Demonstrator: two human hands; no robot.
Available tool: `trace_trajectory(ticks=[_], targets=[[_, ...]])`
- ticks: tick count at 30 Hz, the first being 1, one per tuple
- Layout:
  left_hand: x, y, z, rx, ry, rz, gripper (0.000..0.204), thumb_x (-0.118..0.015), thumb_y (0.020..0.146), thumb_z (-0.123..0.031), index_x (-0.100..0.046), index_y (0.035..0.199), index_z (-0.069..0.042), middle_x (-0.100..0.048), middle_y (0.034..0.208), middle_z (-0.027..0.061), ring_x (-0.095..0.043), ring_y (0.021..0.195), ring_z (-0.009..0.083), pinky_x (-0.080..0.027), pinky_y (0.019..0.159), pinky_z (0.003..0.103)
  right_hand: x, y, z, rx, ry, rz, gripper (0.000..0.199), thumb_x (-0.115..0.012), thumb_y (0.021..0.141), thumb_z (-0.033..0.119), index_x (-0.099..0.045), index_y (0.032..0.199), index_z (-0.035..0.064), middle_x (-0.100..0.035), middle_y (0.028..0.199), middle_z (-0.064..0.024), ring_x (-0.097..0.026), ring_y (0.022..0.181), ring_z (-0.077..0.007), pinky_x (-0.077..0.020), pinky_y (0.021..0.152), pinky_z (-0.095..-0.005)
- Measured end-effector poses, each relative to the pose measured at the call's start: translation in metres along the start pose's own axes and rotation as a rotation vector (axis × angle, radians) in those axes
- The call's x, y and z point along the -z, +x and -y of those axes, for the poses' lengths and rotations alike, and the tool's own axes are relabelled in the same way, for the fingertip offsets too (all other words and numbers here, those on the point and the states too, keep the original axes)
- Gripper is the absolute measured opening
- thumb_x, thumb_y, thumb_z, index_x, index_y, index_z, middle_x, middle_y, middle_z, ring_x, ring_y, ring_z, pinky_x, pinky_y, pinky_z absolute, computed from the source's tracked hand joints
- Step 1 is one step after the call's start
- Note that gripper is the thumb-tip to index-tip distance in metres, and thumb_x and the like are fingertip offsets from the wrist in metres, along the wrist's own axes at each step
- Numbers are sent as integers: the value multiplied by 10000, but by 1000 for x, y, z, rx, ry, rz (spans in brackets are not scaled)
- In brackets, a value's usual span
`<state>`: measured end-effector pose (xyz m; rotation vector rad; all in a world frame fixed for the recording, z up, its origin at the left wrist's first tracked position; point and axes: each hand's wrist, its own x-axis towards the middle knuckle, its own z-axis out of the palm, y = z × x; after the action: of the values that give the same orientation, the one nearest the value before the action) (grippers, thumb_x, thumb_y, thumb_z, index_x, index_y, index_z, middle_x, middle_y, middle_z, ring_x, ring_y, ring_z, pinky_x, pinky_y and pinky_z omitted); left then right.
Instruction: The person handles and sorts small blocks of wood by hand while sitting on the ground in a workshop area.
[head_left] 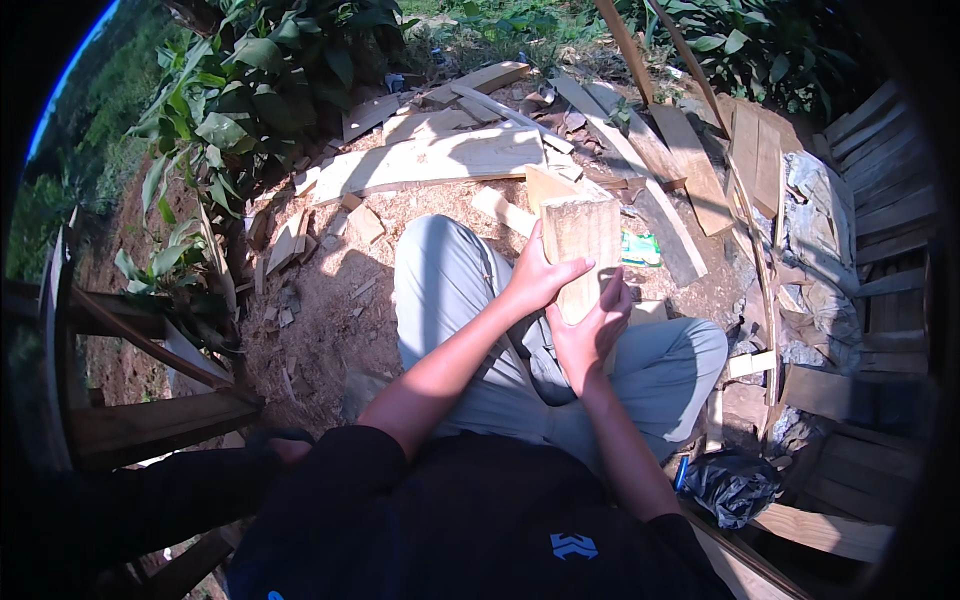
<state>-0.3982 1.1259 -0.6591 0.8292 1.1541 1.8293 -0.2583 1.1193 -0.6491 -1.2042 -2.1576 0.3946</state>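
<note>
Between my knees I hold a pale wooden block [583, 235], raised and tilted, its upper end pointing away from me. My left hand [538, 272] grips its left side, the thumb lying across the face. Lower down on the right, my right hand [590, 325] is closed round the block's near end. Just behind the block's top, another piece of wood with a pointed corner [545, 184] shows; whether it joins the block I cannot tell. The fingers under the block are hidden.
Sawdust and offcuts [366, 222] cover the ground. A wide board [440, 160] lies ahead, with planks [690, 165] to the right. A green packet [640, 249] sits beyond my right hand. A black plastic bag [730, 487] is near my right elbow; a wooden frame [160, 425] stands left.
</note>
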Motion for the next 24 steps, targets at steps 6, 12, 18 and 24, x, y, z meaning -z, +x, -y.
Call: trace_trajectory(ticks=[6, 12, 18, 24], targets=[[-4, -2, -3, 4, -17, -20, 787, -828, 781, -145, -350, 1382, 28, -602, 1248, 155, -614, 1134, 207, -497, 987, 359, 0, 0, -2, 8, 30, -12, 1153, -880, 664, 265, -184, 1546, 8, -329, 1389, -252, -356, 1284, -420, -308, 1076, -517], [-3, 0, 0, 29, -14, -23, 771, -827, 781, -129, -358, 1374, 27, -603, 1239, 156, -616, 1130, 209, -506, 976, 351, 2, 1, -1, 22, 40, -23, 1140, -874, 662, 250, -200, 1549, 5, -347, 1393, -243, -362, 1280, -411, -310, 1078, -504], [-3, -2, 0, 17, -15, -20, 735, -791, 800, -86, -349, 1378, 15, -601, 1232, 147, -619, 1121, 205, -513, 965, 353, 2, -2, -2, -47, 11, 34, 1150, -860, 671, 289, -178, 1563, 45, -321, 1426, -226, -340, 1300, -403, -292, 1088, -514], [-5, -3, -5, -3, -14, -8, 710, -775, 815, -80, -350, 1377, 10, -604, 1220, 142, -628, 1098, 200, -521, 947, 351, 5, -4, -2, -57, 0, 65, 1155, -862, 674, 286, -169, 1568, 50, -304, 1428, -222, -335, 1298, -402, -292, 1090, -513]])
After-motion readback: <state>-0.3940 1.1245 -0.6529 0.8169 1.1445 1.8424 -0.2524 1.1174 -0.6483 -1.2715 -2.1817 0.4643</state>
